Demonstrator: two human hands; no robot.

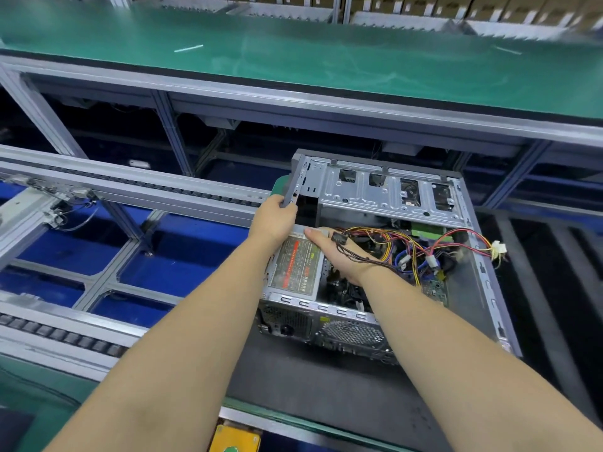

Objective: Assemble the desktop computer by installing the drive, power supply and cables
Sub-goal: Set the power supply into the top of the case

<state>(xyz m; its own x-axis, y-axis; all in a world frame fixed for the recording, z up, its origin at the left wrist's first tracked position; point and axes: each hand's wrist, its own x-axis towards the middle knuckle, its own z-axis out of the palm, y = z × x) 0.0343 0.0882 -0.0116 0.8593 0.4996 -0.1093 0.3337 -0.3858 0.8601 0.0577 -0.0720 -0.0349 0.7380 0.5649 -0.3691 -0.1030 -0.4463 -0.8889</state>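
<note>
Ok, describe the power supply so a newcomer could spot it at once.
Find the open computer case lying on the black mat. In its near-left corner sits the power supply, a grey metal box. Only it carries a printed label with a red stripe, by the right hand.

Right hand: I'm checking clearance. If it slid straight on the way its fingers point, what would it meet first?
The right hand points up-left across the power supply; probably the left hand, though depth is unclear.

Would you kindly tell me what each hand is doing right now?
Left hand: grips the grey metal computer case at its front corner.
Right hand: fingers straight, resting on the silver power supply.
</note>
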